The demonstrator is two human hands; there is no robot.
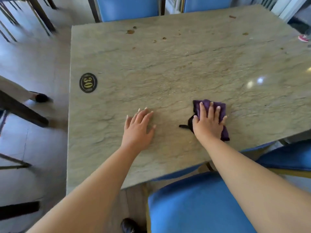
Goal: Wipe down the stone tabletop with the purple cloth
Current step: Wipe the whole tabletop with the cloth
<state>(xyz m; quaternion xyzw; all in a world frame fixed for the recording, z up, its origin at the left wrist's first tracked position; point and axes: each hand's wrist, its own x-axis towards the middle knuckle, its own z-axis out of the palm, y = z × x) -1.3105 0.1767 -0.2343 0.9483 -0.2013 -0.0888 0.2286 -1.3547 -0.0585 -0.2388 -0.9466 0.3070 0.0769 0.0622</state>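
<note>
Right hand [208, 121] pressed flat, fingers spread, on the purple cloth [218, 106] near the stone worktop's [168, 73] front edge. Left hand [139, 126] flat, empty. Wiping underway; next, sweep toward the far crumbs [130, 31].

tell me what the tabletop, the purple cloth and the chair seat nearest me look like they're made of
Tabletop: looks like polished stone or a stone-look slab; veined beige-grey surface with glossy light reflections. Purple cloth under the right hand: soft woven or microfibre fabric, matte, bunched into folds. Chair seat: blue upholstery, possibly velvet-like fabric, with an even, soft sheen; the exact weave cannot be told.
</note>
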